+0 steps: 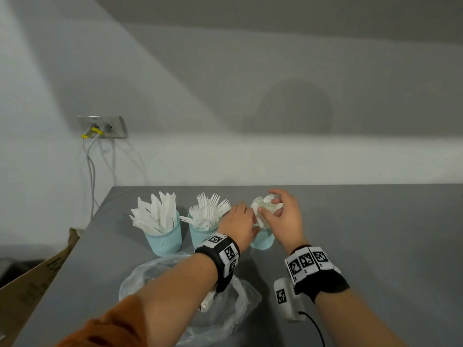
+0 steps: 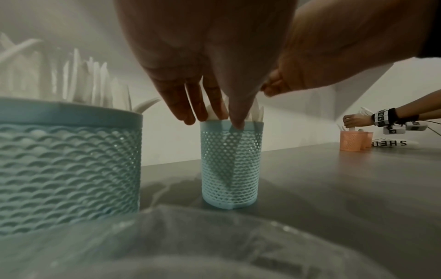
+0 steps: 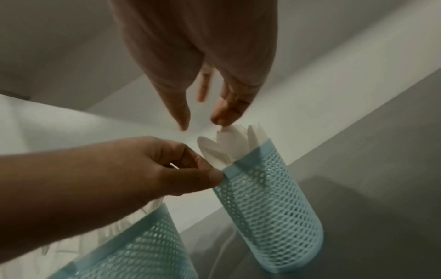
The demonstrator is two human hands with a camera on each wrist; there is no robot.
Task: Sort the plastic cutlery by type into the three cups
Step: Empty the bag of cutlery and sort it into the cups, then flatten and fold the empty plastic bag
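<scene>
- While the left hand (image 3: 133, 169) steadied the spoon cup (image 3: 269, 203), its thumb pressed the cup's rim and its curled fingers touched the white spoons (image 3: 224, 145) standing inside; whether they pinched one, I could not tell.
- Above the same cup hung the right hand (image 1: 281, 211), fingers (image 3: 229, 107) spread and loosely bent, one fingertip just touching a spoon bowl and nothing clamped.
- That cup stood rightmost of the three blue mesh cups; the fork cup (image 1: 200, 234) was in the middle and the knife cup (image 1: 165, 237) on the left, both bristling full.
- Near the person lay a crumpled clear plastic bag (image 1: 225, 306) on the grey table (image 1: 375, 234), with no loose cutlery visible outside it, so the sorting looked almost finished.
- To settle the spoons well, I judged the left hand should hold the light cup down while the right nudges the bowls inward gently, since a sideways push could tip it.
- Both forearms reached forward from the near edge, wrists level, hands meeting over the cup.
</scene>
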